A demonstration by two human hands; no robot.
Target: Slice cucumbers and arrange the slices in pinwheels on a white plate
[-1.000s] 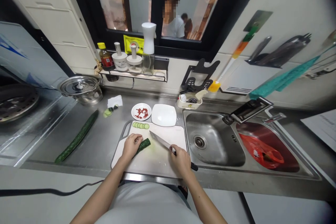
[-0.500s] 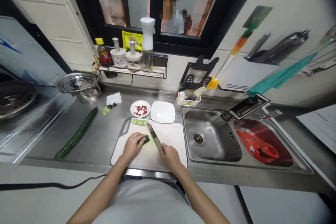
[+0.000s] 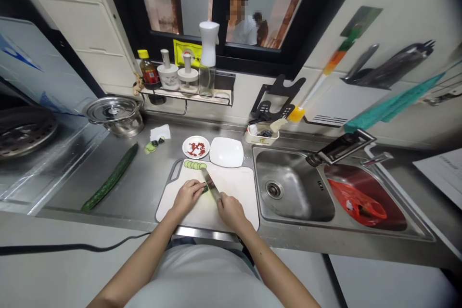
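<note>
My left hand grips a short cucumber piece on the white cutting board. My right hand is closed round the handle of a knife, whose blade lies just right of that piece. A row of cucumber slices lies along the board's back edge, by the knife's tip. Behind the board stand a round plate with chopped red bits and a white square plate. A long cucumber rests on the counter at the left.
The sink is right of the board, with a red bag in its right basin. Cucumber scraps and a lidded steel pot are at the back left. A shelf holds bottles and jars.
The view has shifted slightly, so most things appear a little further right. The knife blade is now closer to the cucumber piece and my left fingers. Both hands keep their hold.
</note>
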